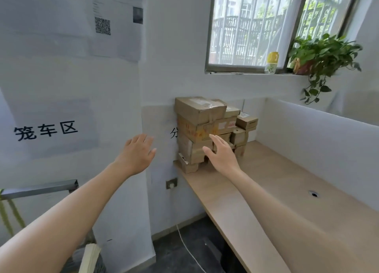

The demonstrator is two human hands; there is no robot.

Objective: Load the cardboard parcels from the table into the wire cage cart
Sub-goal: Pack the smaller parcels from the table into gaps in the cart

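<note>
Holding fingers [217, 142] spread, left hand [136, 155] and right hand [222, 156] face seemingly upright parcel stack [202, 118].

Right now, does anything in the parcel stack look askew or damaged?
Yes. The parcel stack is uneven: the top box sits skewed on those below, and the bottom parcel juts out towards the table edge.
</note>
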